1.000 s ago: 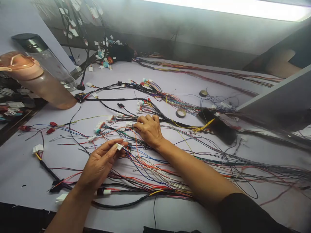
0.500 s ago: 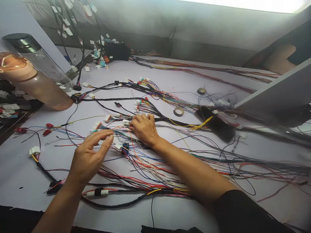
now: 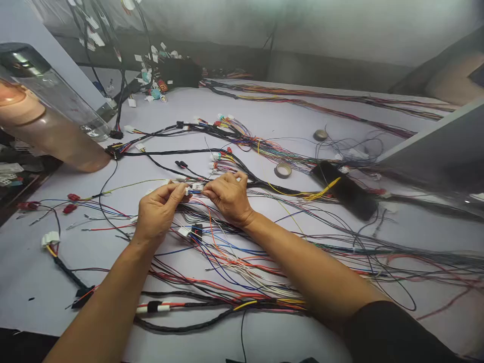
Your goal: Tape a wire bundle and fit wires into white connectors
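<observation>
My left hand [image 3: 159, 209] pinches a small white connector [image 3: 187, 191] between thumb and forefinger. Just to its right, my right hand [image 3: 230, 198] has its thumb and forefinger closed on short blue wires [image 3: 195, 191] that run to the connector; the fingertips partly hide them. Another white connector [image 3: 197, 186] lies right behind, between the hands. Below them a black connector [image 3: 196, 231] and a white one [image 3: 183, 232] rest on the loose wires. A black-wrapped wire branch [image 3: 272, 189] passes beyond my right hand.
Two bottles, one clear [image 3: 71, 98] and one brownish [image 3: 56, 138], lean at the left. Tape rolls [image 3: 283, 171] and a dark phone-like slab [image 3: 348, 194] lie at the right. Wire harnesses spread over the white table [image 3: 181, 348]. A grey panel [image 3: 442, 141] stands right.
My left hand has moved right and up, closing from open fingers onto the white connector. My right hand has shifted slightly and now pinches the blue wires. The view has shifted a little.
</observation>
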The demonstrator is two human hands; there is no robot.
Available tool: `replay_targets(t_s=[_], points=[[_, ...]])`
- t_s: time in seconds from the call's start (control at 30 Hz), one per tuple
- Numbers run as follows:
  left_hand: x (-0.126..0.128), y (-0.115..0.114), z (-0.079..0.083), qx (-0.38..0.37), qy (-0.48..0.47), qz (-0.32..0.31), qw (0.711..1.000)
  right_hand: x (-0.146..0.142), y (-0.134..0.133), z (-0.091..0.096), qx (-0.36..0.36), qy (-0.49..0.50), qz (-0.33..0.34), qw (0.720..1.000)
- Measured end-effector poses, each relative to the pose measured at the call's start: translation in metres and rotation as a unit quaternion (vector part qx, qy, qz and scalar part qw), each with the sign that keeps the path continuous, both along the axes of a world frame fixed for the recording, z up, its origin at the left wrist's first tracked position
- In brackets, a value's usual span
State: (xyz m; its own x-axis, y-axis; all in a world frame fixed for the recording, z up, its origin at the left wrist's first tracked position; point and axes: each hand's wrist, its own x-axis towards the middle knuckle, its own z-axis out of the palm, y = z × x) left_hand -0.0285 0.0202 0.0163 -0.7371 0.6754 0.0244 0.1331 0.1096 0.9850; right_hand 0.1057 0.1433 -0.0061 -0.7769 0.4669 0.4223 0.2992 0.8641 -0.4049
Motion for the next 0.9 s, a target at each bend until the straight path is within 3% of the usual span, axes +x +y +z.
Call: replay_targets(t_s=[0.13, 0.37, 0.9], points=[[0.0000, -0.0020, 0.0005, -0.034, 0.007, -0.004, 0.999, -0.0019, 0.0017, -0.0041, 0.027, 0.031, -0.004, 0.999], [-0.0009, -0.0067, 0.0023, -0.087, 0.118, -0.031, 0.989, -0.0013, 0.0029, -0.0045, 0.036, 0.059, -0.005, 0.998], [-0.0013, -0.0076, -0.0009, -0.072, 0.147, -0.045, 0.985, 0.0014, 0.0006, -0.0019, 0.012, 0.072, 0.026, 0.997]])
